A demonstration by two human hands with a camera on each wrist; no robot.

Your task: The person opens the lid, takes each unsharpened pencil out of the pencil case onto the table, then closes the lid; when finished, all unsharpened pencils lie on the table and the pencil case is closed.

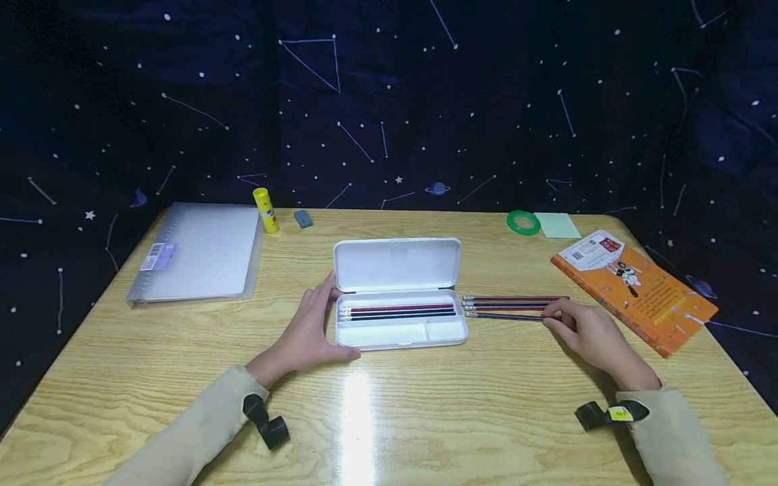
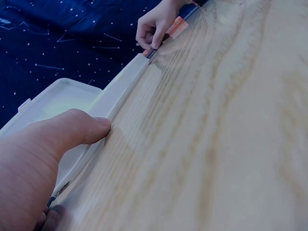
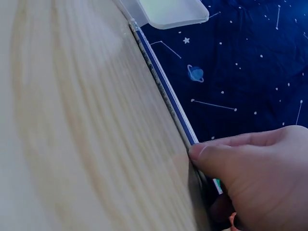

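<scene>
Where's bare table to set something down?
Free: the near table strip between both sleeves, and the gap between binder and pencil case. Crowded: right of the case, where loose pencils, right hand and orange book sit.

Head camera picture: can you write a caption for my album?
Left hand steadies the open pencil case while right hand pinches a pencil beside it.

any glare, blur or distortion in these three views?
Head view: a bright glare streak on the light wooden table in front of the open white plastic pencil case; table edges bow from the wide lens. Left wrist view: the left hand is close and soft. Right wrist view: the right hand and the blue pencil are slightly blurred.
</scene>
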